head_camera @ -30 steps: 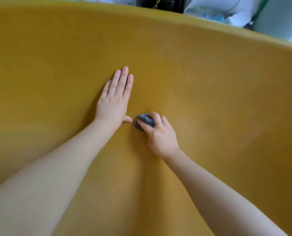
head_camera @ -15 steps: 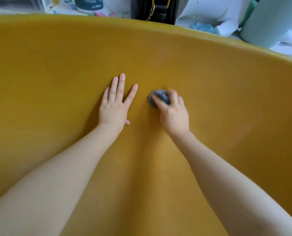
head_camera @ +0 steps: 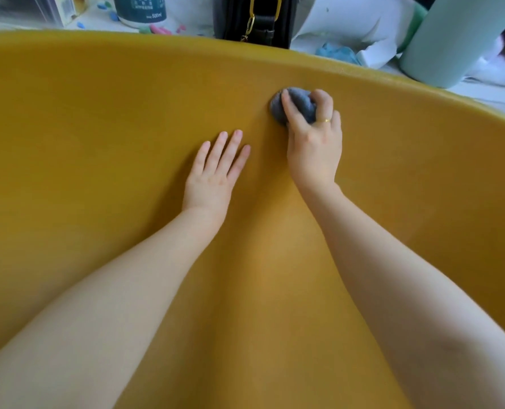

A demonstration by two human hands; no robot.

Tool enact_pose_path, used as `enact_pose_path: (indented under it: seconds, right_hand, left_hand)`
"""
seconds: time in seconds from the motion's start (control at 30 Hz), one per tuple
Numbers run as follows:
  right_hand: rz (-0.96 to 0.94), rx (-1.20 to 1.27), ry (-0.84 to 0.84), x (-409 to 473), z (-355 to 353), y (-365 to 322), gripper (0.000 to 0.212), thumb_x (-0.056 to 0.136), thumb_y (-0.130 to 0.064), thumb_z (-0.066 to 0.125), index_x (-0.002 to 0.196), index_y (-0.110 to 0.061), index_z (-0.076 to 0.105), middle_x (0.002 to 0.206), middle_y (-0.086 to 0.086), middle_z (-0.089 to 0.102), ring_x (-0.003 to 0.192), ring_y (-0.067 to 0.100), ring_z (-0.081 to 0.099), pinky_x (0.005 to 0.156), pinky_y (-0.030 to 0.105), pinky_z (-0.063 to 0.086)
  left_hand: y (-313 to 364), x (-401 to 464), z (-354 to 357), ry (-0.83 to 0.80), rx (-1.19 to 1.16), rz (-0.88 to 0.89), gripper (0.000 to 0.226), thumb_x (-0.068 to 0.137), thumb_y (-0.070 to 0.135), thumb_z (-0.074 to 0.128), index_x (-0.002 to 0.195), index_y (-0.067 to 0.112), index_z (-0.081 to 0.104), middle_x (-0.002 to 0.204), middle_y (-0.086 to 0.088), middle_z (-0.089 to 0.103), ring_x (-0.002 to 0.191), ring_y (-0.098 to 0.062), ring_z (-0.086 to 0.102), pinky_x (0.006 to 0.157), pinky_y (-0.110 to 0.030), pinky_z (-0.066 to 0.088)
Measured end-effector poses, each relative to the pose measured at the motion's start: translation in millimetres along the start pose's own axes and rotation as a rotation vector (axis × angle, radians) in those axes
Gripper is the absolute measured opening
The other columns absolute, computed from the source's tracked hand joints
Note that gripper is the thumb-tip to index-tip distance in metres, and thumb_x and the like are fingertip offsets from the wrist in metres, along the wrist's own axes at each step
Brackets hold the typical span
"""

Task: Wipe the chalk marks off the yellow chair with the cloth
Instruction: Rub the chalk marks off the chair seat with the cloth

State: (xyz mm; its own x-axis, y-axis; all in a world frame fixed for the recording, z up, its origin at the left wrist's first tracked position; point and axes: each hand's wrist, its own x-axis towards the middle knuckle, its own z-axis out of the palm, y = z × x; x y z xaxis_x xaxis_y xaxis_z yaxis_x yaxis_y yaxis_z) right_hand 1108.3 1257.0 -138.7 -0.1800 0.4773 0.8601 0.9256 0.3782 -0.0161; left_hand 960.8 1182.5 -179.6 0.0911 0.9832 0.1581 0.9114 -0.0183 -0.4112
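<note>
The yellow chair (head_camera: 97,143) fills nearly the whole head view, its curved rim sweeping from 9 o'clock over the top to 3 o'clock. The right hand (head_camera: 313,149) sits a little above centre toward 1 o'clock, its fingers curled and pinching a wadded grey-blue cloth (head_camera: 297,106) against the chair surface just below the rim; a gold ring (head_camera: 325,120) shows on one finger. The left hand (head_camera: 212,175) lies flat on the chair just beside it at about 7 o'clock from the cloth, palm down, fingers spread slightly and holding nothing. No chalk marks can be made out on the yellow surface around either hand. Beyond the rim, at 12 o'clock, stands a black bag (head_camera: 254,19) with a gold chain link, a dark tub (head_camera: 140,8) at 11 o'clock, and a pale green cylinder (head_camera: 451,36) at 2 o'clock, with white paper (head_camera: 339,22) and a blue scrap (head_camera: 336,53) between the bag and the cylinder.
</note>
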Motion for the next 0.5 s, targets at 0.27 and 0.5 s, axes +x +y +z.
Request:
enact_pose_path:
  seconds: [0.27, 0.5]
  right_hand:
    - [-0.175, 0.080, -0.249, -117, 1, -12, 0.042, 0.082, -0.004, 0.043, 0.113, -0.022, 0.065, 0.116, 0.008, 0.037, 0.069, 0.030, 0.051, 0.062, 0.037, 0.046]
    - [-0.006, -0.008, -0.020, 17, -28, 31, 0.040, 0.075, 0.000, 0.059, 0.108, -0.021, 0.066, 0.110, 0.017, 0.060, 0.073, 0.035, 0.055, 0.063, 0.034, 0.041]
  left_hand:
    - [-9, 0, -1, -0.044, -0.034, 0.057, 0.116, 0.082, 0.027, 0.067, 0.140, 0.014, -0.033, 0.150, -0.009, -0.033, 0.142, -0.027, -0.020, 0.116, -0.039, -0.002]
    - [-6, -2, -3, -0.070, -0.017, 0.057, 0.128, 0.077, 0.026, 0.074, 0.133, 0.011, -0.040, 0.148, -0.014, -0.034, 0.141, -0.032, -0.020, 0.115, -0.041, -0.002]
